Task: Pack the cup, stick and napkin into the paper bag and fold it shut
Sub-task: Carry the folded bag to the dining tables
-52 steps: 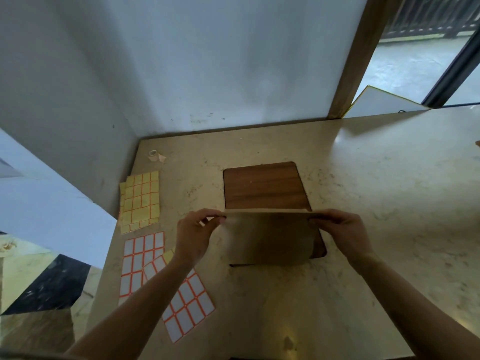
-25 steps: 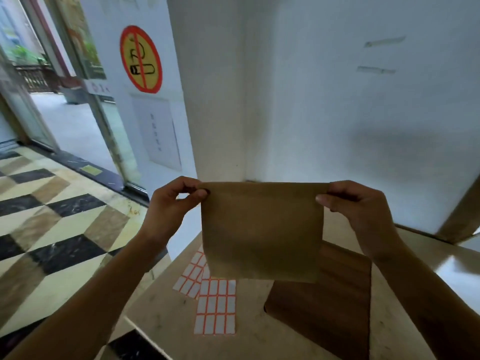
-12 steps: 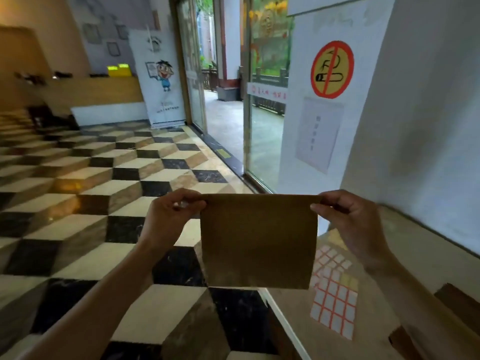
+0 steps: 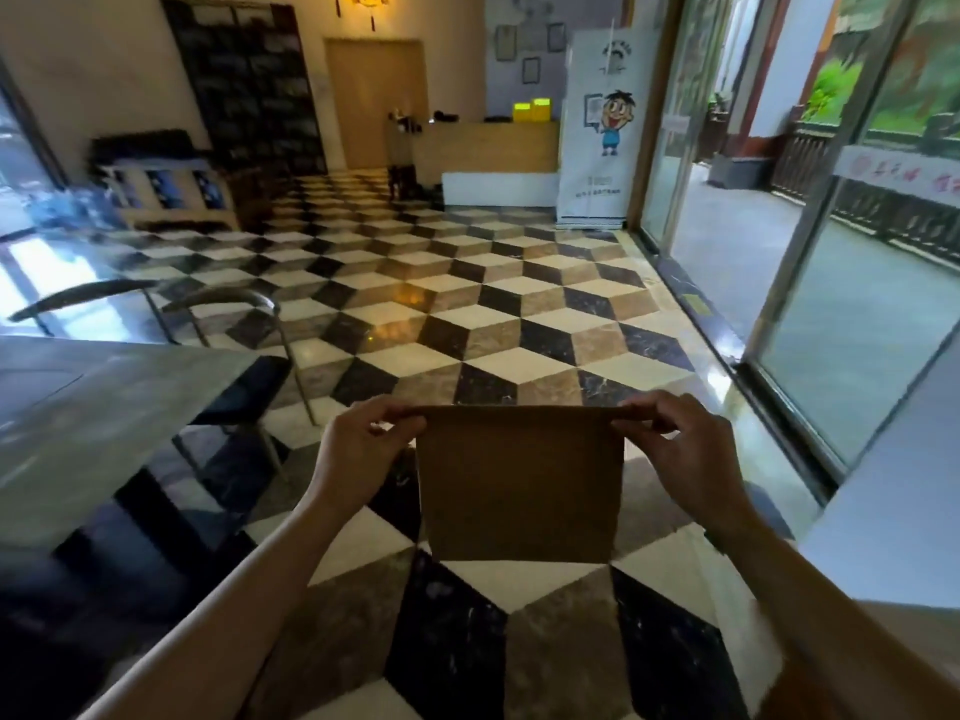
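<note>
The flat brown paper bag (image 4: 519,485) hangs upright in mid-air in front of the person, held by its two top corners. Its top edge runs level from left to right between the hands; the body hangs straight down below that edge, clear of any surface.

The left hand (image 4: 358,459) pinches the top left corner between thumb and fingers, closed on the paper. The right hand (image 4: 680,454) pinches the top right corner in the same way. Both hands are at equal height and equally near the bag — neither has the advantage. The bag appears flat and unopened; whether its mouth lies along the held edge cannot be told.

No cup, stick or napkin is in view, so packing has apparently not begun.

Directly below the bag lies the checkered floor of black, white and brown tiles (image 4: 467,324). To the left stands a grey stone-topped table (image 4: 93,407) with a dark metal-framed chair (image 4: 260,376) beside it — both well apart from the bag. To the right are glass doors (image 4: 831,304). Nothing obstructs the bag; a supporting surface is probably needed before loading.
</note>
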Demonstrator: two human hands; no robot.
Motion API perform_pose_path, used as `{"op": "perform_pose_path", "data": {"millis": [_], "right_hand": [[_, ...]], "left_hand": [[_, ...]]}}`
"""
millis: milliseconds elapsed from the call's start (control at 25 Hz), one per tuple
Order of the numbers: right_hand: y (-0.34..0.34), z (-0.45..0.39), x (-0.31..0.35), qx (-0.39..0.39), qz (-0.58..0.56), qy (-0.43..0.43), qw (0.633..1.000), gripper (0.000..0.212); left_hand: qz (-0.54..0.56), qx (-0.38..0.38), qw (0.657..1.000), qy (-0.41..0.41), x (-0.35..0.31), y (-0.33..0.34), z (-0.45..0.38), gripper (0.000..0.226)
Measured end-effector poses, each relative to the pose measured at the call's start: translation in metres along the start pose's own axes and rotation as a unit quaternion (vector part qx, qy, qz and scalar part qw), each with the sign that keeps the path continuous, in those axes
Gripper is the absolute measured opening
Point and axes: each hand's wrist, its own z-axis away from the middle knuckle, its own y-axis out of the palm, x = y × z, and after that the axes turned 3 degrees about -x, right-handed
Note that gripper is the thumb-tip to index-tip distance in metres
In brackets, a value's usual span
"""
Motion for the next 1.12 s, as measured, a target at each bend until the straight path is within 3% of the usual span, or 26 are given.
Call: {"op": "perform_pose_path", "data": {"millis": [280,600,880,1120], "right_hand": [[0.156,-0.049,0.042,0.134,-0.102,-0.025,0.985,0.019],[0.294,-0.112,0.097,0.193,-0.177,-0.081,0.962,0.014],[0.395,-0.183,0.121,0.247,-0.214,-0.103,0.939,0.011],[0.472,-0.225,0.145,0.279,-0.226,-0.136,0.923,0.012]], "left_hand": [[-0.017,-0.142,0.987,-0.078,0.056,-0.100,0.001,0.010],[-0.121,-0.278,0.945,-0.124,0.115,-0.170,-0.019,0.020],[-0.191,-0.322,0.917,-0.136,0.148,-0.204,-0.068,0.012],[-0.200,-0.356,0.900,-0.155,0.195,-0.235,-0.105,0.025]]}}
